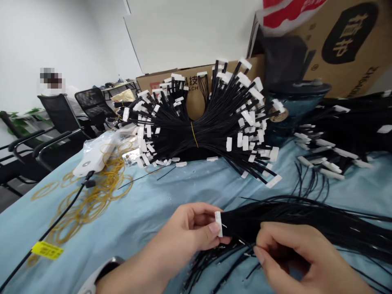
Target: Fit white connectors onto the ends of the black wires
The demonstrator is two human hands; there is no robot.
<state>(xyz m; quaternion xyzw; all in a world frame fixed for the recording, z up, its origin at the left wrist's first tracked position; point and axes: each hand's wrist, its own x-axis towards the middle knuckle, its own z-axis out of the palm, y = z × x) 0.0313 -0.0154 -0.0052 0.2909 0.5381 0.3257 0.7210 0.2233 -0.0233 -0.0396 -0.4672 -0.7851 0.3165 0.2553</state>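
Between the thumb and fingers of my left hand (196, 230) is a small white connector (218, 223), held upright. My right hand (294, 253), to the right of it, pinches a thin black wire (241, 238) whose bare end points toward the connector. A short metal tip shows beside the connector's right face; whether it sits inside a slot is too small to tell. Behind and under both hands runs a thick bundle of loose black wires (306, 210), with metal-tipped ends spread on the blue cloth below.
A banded bundle of black cables (196, 136) with white connectors stands at the back. Yellow rubber bands (101, 196), a white device (94, 157) and a tagged black cord (61, 218) lie left. More cables (343, 122), a blue container (290, 110) and cartons are right. A person sits far left.
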